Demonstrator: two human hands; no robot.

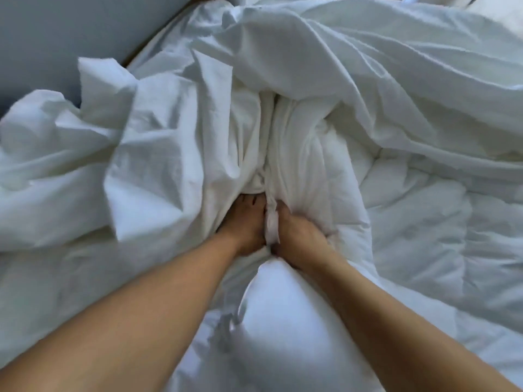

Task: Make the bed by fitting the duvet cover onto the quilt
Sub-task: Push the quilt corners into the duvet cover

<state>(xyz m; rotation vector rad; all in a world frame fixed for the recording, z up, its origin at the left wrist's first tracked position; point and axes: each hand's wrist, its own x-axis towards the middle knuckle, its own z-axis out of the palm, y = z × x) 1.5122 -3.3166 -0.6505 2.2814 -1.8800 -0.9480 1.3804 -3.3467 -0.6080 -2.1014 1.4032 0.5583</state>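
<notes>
Both hands [271, 230] clutching bunched white duvet cover [158, 154] over quilt [424, 236]

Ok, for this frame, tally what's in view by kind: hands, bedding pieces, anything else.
Hands: 2, left hand and right hand, both gripping bunched white fabric side by side.
Bedding pieces: 2, thin wrinkled duvet cover and puffy quilt.
Other: 1, grey surface beyond the bedding at upper left; what it is cannot be told.
Total: 5

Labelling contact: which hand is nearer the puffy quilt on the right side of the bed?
Right. The right hand digs into the quilt; the left hand sits beside it, gripping the crumpled duvet cover.
</notes>
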